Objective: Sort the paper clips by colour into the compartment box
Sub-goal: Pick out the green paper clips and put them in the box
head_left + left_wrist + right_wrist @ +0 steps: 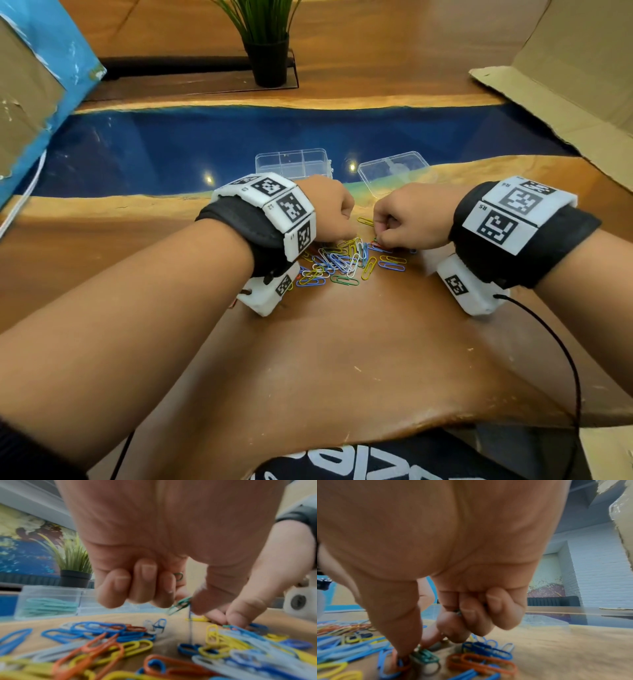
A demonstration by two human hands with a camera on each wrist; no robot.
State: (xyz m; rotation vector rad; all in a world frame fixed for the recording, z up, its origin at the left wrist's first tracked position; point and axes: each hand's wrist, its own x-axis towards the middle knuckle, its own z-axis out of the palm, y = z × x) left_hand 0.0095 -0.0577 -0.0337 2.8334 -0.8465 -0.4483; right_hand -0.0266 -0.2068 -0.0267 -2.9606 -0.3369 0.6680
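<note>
A loose pile of coloured paper clips (342, 260) lies on the wooden table, with both hands over its far side. My left hand (185, 601) has its fingers curled and pinches a green paper clip (180, 605) between thumb and forefinger; another green clip (178, 576) shows inside the palm. My right hand (418, 649) reaches thumb and forefinger down onto green clips (426, 655) in the pile, while its other curled fingers hold something small and dark green (458, 612). The clear compartment box (294, 164) stands just beyond the left hand, with green clips (49, 604) in one compartment.
The box's clear lid (394, 174) lies to the right of the box. A potted plant (267, 51) stands at the far side. Cardboard (565, 85) leans at the right and a blue-edged board (41, 85) at the left. A black cable (561, 359) trails from the right wrist.
</note>
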